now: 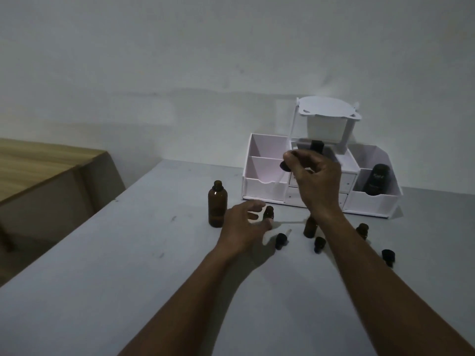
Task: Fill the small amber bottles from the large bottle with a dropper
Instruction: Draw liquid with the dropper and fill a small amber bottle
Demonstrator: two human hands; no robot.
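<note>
One large amber bottle (217, 207) is seen uncapped at the desk's (102, 265) left. Three small amber bottles are counted – one (268, 213) ringed by the loosely curled left hand (244, 228). A dark dropper (285, 166) is pinched in the raised right hand (317, 179). Three black caps lie nearby.

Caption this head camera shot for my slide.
Left hand reaches a small amber bottle; right hand lifts a dark cap.

On the tabletop (128, 253): large bottle (217, 204) at left, small bottles (268, 213) to its right, caps (280, 240) scattered just in front. Behind them, against the wall, an organizer (270, 176); in its right compartment, a dark container (377, 179). Off to the far left, a second table (38, 160).
</note>
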